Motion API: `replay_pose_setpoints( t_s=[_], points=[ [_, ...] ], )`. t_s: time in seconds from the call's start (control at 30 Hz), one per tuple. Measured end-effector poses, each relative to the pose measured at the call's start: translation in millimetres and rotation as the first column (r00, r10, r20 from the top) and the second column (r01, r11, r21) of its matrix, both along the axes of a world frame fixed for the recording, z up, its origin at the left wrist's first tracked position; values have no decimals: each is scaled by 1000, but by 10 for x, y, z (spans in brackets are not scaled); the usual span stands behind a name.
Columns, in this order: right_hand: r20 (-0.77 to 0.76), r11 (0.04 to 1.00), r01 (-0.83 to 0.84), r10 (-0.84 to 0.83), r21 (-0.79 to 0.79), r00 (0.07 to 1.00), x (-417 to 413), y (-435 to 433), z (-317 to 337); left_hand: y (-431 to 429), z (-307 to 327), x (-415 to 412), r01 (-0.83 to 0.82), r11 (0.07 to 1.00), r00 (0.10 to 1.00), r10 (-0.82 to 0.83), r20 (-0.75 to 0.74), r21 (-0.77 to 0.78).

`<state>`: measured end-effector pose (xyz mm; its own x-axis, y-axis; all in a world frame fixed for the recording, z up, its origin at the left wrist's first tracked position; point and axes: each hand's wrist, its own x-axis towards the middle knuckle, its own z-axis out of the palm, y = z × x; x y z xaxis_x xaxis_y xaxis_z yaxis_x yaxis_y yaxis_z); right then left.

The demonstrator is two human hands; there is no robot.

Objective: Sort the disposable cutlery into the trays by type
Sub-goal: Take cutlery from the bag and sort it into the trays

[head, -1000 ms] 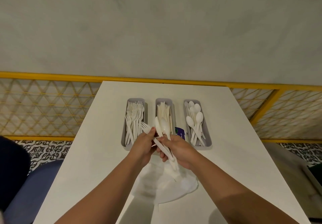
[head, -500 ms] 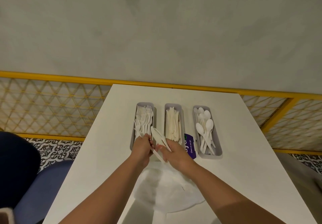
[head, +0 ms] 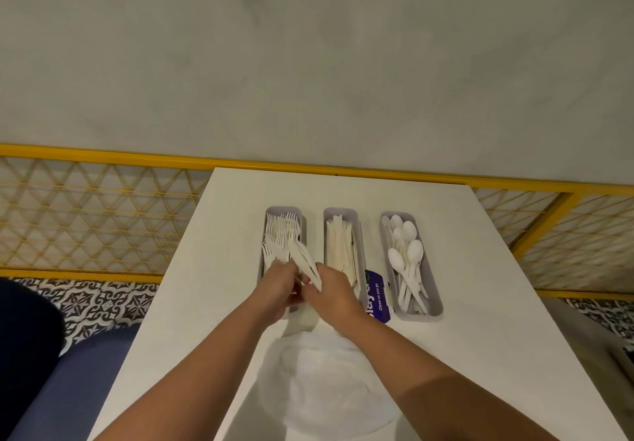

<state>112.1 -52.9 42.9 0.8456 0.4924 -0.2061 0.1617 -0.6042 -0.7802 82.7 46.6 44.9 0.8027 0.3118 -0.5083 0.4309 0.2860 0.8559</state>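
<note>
Three grey trays stand side by side on the white table: the left tray (head: 297, 212) holds forks, the middle tray (head: 358, 234) holds knives, the right tray (head: 430, 282) holds spoons. My left hand (head: 279, 286) is over the near end of the fork tray, its fingers closed on a white fork (head: 269, 258). My right hand (head: 331, 289) sits beside it, gripping a bundle of white cutlery (head: 305, 262) that points up over the fork tray. The two hands touch.
A crumpled white plastic bag (head: 322, 382) lies on the table near me. A purple packet (head: 375, 294) lies between the middle and right trays. A yellow lattice railing (head: 103, 214) runs behind the table. A blue seat (head: 65, 382) is at lower left.
Both hands moved left from in front of the knife tray to the fork tray. The left hand lowered a fork among the forks there.
</note>
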Motion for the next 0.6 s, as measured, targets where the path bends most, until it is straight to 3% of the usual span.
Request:
replay_pose_setpoints(
  t_s=[0.1,0.17,0.27,0.33,0.43,0.6],
  points=[
    [-135,997,58,-52,42,989,91,85,-41,160,-74,33,31,999,999,-31,-30,23],
    [-242,989,136,-117,63,963,178,122,-67,278,-165,47,60,981,997,-48,-66,185],
    [-382,971,229,-188,63,905,337,194,-138,473,-315,39,57,865,996,-13,-92,499],
    [-456,963,265,-212,55,864,409,265,-200,587,-393,29,72,792,991,10,-131,606],
    [-487,959,282,-226,43,844,482,365,-292,674,-475,7,155,750,976,-14,-219,644],
    [-357,973,227,-224,-34,907,507,531,-366,756,-636,-34,178,781,969,-35,-243,598]
  ],
)
